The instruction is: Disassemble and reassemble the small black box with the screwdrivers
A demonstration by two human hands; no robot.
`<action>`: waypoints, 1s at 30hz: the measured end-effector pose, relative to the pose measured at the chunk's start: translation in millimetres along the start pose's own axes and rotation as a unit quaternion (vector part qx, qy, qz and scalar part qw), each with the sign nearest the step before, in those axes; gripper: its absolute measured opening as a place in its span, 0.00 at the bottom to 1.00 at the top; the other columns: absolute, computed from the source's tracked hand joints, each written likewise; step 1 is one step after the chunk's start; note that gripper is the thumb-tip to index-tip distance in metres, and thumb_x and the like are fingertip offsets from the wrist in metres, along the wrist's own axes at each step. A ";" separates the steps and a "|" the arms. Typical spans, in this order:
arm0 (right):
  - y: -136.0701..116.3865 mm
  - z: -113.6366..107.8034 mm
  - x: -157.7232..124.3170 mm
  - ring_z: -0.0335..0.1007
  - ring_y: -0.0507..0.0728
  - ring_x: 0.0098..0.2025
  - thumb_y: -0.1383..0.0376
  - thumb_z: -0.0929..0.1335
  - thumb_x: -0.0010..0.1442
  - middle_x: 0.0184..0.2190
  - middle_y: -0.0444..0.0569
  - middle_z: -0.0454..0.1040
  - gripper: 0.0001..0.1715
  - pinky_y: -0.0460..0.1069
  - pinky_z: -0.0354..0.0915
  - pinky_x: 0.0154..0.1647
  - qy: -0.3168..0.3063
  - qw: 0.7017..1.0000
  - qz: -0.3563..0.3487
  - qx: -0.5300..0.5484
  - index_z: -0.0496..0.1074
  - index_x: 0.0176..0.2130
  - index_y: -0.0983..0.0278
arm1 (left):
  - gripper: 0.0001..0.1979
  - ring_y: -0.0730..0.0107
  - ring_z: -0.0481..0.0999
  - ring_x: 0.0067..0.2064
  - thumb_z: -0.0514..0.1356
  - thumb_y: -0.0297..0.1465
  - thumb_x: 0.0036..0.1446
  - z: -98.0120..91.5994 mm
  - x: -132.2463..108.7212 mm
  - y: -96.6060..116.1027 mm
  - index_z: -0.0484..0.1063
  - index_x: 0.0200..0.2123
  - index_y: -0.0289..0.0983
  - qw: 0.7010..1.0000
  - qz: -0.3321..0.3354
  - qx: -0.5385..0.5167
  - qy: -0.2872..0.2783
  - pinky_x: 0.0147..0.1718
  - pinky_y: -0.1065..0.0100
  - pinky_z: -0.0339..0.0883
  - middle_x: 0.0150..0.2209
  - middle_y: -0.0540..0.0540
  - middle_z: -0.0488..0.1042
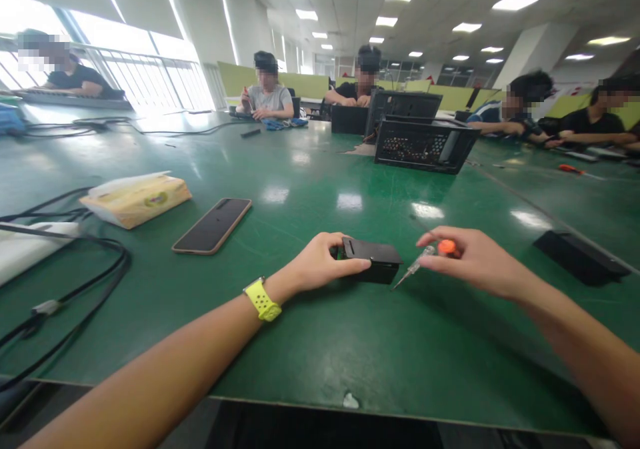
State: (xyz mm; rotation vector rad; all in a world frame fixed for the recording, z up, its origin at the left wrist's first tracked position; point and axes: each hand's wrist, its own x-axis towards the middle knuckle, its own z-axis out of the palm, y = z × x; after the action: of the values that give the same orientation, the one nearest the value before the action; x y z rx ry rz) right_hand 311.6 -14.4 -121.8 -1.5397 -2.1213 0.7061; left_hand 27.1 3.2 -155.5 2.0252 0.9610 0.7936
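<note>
My left hand, with a yellow watch strap at the wrist, grips a small black box by its left end, thumb along the near side. The box rests on the green table or just over it; I cannot tell which. On its right, my right hand holds a screwdriver with a clear handle and an orange end. The thin shaft points down and left, its tip close to the box's right end but apart from it. My palm and some fingers are partly hidden.
A phone, a tissue pack and black cables lie on the left. Another black part is on the right. Farther back stand black computer cases; an orange screwdriver lies at the far right. Several people sit around the table.
</note>
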 end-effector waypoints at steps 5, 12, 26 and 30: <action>-12.4 21.0 28.1 0.65 0.54 0.33 0.52 0.71 0.53 0.31 0.44 0.70 0.32 0.49 0.62 0.36 -0.106 0.990 -0.074 0.049 0.71 0.53 0.64 | 0.18 0.70 0.73 0.35 0.63 0.43 0.53 -0.9 -0.3 0.5 0.76 0.36 0.32 1.000 0.011 0.015 0.005 0.34 0.71 0.64 0.34 0.47 0.75; -5.3 30.9 26.3 0.68 0.55 0.35 0.57 0.71 0.54 0.35 0.47 0.73 0.22 0.48 0.63 0.37 -0.078 0.987 -0.118 0.071 0.74 0.46 0.66 | 0.19 0.67 0.76 0.37 0.68 0.42 0.47 5.4 2.4 -10.2 0.79 0.38 0.35 0.999 0.008 0.011 0.032 0.37 0.69 0.67 0.35 0.46 0.79; -3.5 42.0 27.3 0.61 0.50 0.24 0.56 0.74 0.49 0.24 0.42 0.69 0.20 0.45 0.59 0.25 -0.026 0.990 -0.119 0.067 0.75 0.39 0.67 | 0.25 0.68 0.74 0.34 0.68 0.47 0.45 -4.0 2.4 1.1 0.78 0.43 0.36 0.999 -0.032 0.003 -0.013 0.33 0.70 0.65 0.35 0.47 0.78; 11.5 31.2 34.0 0.63 0.51 0.25 0.52 0.71 0.54 0.25 0.42 0.71 0.22 0.46 0.59 0.27 0.085 0.989 -0.111 0.050 0.76 0.42 0.65 | 0.23 0.67 0.74 0.37 0.66 0.44 0.49 -2.5 6.6 6.6 0.76 0.44 0.36 0.999 -0.044 -0.005 0.008 0.36 0.69 0.65 0.38 0.47 0.77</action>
State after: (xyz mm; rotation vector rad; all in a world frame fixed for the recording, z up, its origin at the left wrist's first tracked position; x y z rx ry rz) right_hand 291.2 16.3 -151.9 -1.2407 -2.0541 0.5730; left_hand 31.0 6.6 -147.4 1.9554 1.0459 0.7674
